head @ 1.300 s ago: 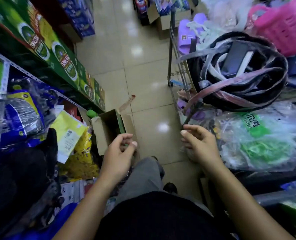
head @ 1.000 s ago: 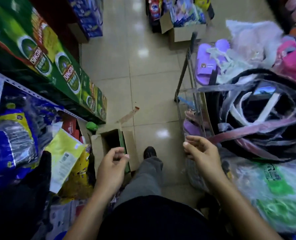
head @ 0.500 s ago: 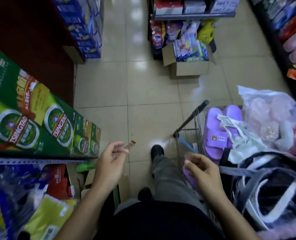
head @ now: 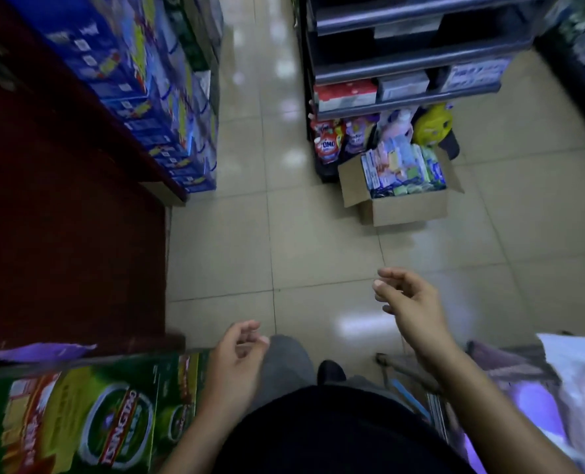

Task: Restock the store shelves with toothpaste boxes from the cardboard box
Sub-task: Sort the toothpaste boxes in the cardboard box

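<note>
Two hands: the left hand [head: 238, 360] and right hand [head: 412, 302] are held apart, fingers loosely curled, with nothing in either.
Cardboard box [head: 404, 209]: sits open on the tiled floor [head: 318, 251] at the foot of the dark shelf unit [head: 414, 59], well apart from both hands.
Toothpaste boxes [head: 400, 171]: packed tight inside, and the carton looks full to the brim.
Shelves: the upper tiers show bare stretches, with a few cartons lower down.
Done so far: I'd say next to nothing, as no pack is in hand.
Left to do: reach the carton, lift the packs out, line them on the shelves.
Close by: green beer cases [head: 113, 422] to the person's left, a shopping cart [head: 421, 384] to the right.
</note>
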